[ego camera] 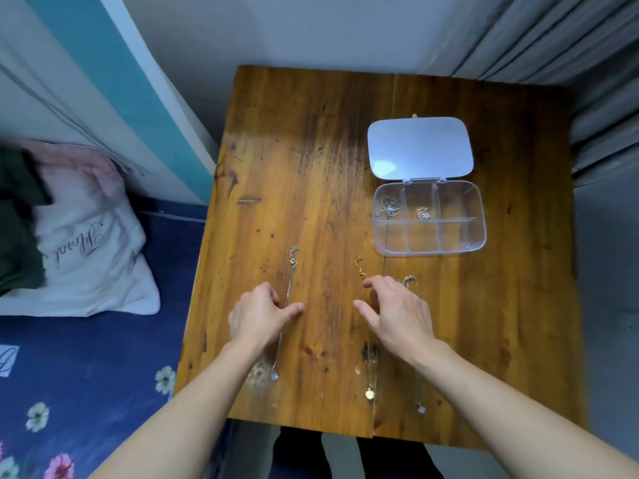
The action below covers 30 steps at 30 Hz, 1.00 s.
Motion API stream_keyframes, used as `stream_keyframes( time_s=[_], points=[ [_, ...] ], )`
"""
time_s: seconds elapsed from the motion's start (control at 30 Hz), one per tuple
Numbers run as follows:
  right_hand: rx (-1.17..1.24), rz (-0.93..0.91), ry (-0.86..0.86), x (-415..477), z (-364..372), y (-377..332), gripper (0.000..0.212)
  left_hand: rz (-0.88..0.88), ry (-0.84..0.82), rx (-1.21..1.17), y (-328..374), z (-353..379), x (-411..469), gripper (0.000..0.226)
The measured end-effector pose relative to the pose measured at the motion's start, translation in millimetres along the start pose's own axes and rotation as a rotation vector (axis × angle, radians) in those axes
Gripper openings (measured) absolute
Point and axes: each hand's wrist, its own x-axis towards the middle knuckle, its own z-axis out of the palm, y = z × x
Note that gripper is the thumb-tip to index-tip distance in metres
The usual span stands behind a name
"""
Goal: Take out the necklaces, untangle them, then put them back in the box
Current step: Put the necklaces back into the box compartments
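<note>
**A:** The hands?
**B:** Left hand point(257, 314) and right hand point(394, 316) hover loosely spread with fingers bent, gripping nothing visible. The left is over a long silver chain necklace point(293, 267), the right over a thin gold chain necklace point(359, 267).
**A:** Hidden?
**B:** The mid-chains lie under the palms, so contact is unclear.
**A:** Room?
**B:** The clear plastic compartment box point(479, 236) sits lid-open at right on the brown wooden table point(311, 150). The pendants lie near its front edge.

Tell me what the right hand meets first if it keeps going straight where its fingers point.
The gold necklace: its chain lies on the table just ahead of the right hand's fingers. Whether the hand hovers above it or would touch it is unclear.
</note>
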Motion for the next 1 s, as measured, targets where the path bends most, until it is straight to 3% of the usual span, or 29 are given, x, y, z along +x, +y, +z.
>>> stream_keyframes(
  time_s=[0.23, 0.37, 0.63, 0.77, 1.0],
  points=[
    [-0.014, 0.133, -0.05, -7, 27, -4, 0.044, -0.054, -0.181, -0.018, -3, 0, 4, 0.02],
    [0.007, 0.168, -0.038, -8, 30, -5, 0.042, 0.054, -0.254, 0.002, -2, -2, 7, 0.012],
    [0.032, 0.183, -0.001, -10, 34, -6, 0.042, 0.501, 0.029, -0.395, 12, -37, -12, 0.015],
    [0.039, 0.183, 0.009, -11, 36, -6, 0.043, 0.49, -0.019, -0.586, 44, -58, -13, 0.016],
    [0.132, 0.164, 0.006, -8, 28, 4, 0.034, 0.557, -0.027, -0.675, 111, -81, -8, 0.011]
  ],
)
